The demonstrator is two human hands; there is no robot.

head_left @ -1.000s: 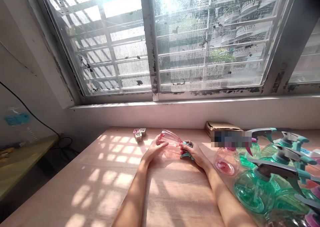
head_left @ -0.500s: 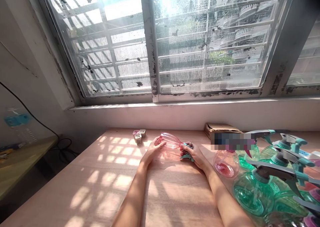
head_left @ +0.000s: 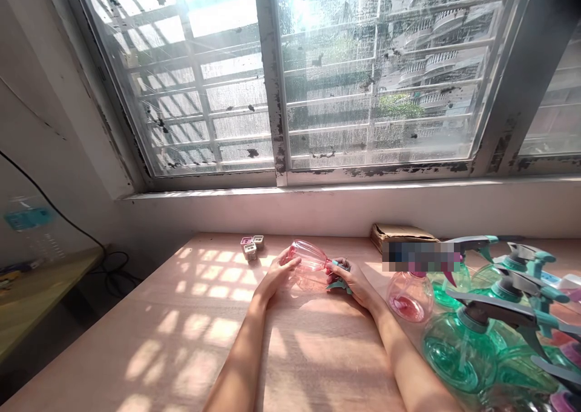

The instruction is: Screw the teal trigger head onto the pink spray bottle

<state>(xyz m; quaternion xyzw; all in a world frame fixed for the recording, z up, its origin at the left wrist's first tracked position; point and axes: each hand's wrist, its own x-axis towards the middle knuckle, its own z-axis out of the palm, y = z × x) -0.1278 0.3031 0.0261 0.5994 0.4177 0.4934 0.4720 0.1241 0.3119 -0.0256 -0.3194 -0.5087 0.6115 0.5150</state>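
A clear pink spray bottle [head_left: 311, 255] lies on its side in the air just above the table, its neck pointing right. My left hand [head_left: 282, 271] is closed around the bottle's base end. At the neck, my right hand [head_left: 351, 279] grips a grey and teal spray head [head_left: 338, 284], partly hidden by the fingers. The head meets the bottle's mouth; whether it is threaded on, I cannot tell.
Several green spray bottles [head_left: 460, 354] with grey and teal heads crowd the right side, beside a pink one [head_left: 411, 297]. A cardboard box [head_left: 402, 233] sits against the wall. Small sharpener-like blocks [head_left: 250, 251] lie at the back left of the wooden table [head_left: 181, 339].
Both hands keep hold of the bottle and spray head in nearly the same place. The right fingers have shifted slightly around the head.
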